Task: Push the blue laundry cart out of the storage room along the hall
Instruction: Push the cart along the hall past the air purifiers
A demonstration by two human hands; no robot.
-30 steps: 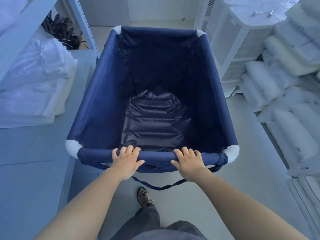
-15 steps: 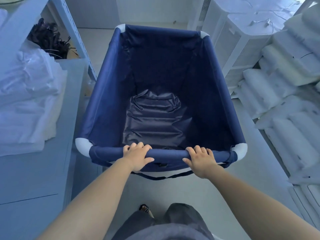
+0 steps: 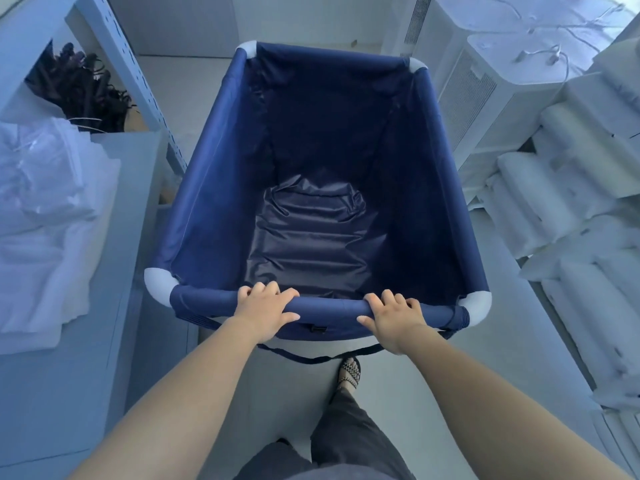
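White pillows (image 3: 568,209) right of cart (image 3: 214,202); shelf (image 3: 135,188) left.

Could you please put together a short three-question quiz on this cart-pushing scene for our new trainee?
1. True or false: both hands grip the near rail of the blue laundry cart.
2. Multiple choice: what lies inside the cart? A) folded towels B) only its own dark liner C) pillows
3. Fill in: the stacked white pillows stand on the person's ____ side.

Key
1. True: the left hand and the right hand both wrap over the rail.
2. B: only the liner shows.
3. Right; the white linen lies on the shelf at the left.
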